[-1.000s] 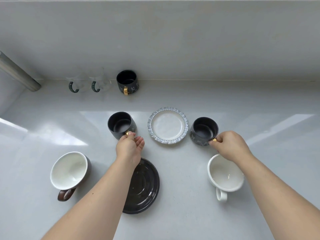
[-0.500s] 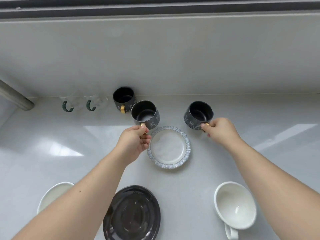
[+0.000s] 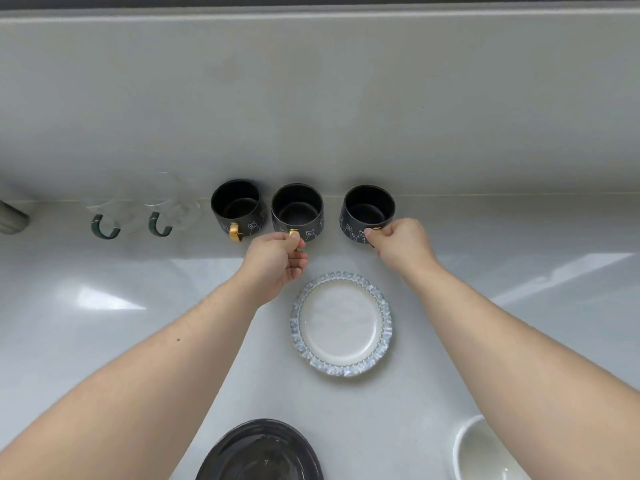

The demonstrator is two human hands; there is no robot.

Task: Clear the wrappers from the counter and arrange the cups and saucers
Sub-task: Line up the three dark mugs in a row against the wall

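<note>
Three black cups with gold handles and white cat drawings stand in a row at the back wall. The left black cup (image 3: 237, 206) stands free. My left hand (image 3: 277, 265) pinches the handle of the middle black cup (image 3: 297, 210). My right hand (image 3: 398, 242) grips the handle of the right black cup (image 3: 369, 209), a gap apart from the middle one. A white saucer with a blue patterned rim (image 3: 341, 323) lies on the counter between my forearms. No wrappers are in view.
Two clear glass cups with green handles (image 3: 105, 225) (image 3: 161, 223) stand left of the black cups. A black saucer (image 3: 259, 452) and a white cup (image 3: 481, 452) sit at the near edge. A grey pipe end (image 3: 12, 218) juts in at far left.
Both hands have carried their black cups away from beside the saucer to the back wall, lining them up right of the third black cup. The view has tilted upward.
</note>
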